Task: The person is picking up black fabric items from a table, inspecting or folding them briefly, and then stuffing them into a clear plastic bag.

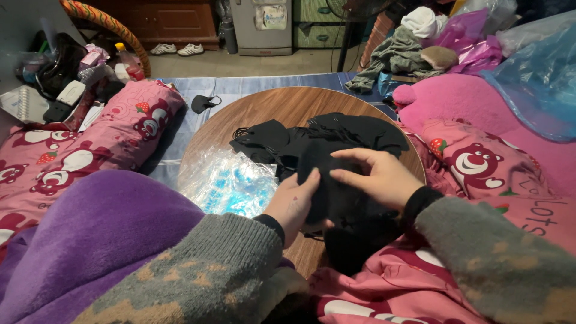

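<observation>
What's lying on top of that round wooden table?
On the round table lie a heap of black masks and a clear plastic bag with blue inside. Both hands, left and right, hold a black stack, hiding the tabletop beneath.

Clear crinkled plastic package, blue inside, lies on round table

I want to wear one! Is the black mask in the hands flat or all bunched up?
Bunched up. The black mask bulges in a soft lump between the left hand and the right hand, whose fingers pinch its top.

left hand fingertips hidden behind black masks, forearms cut off
</observation>
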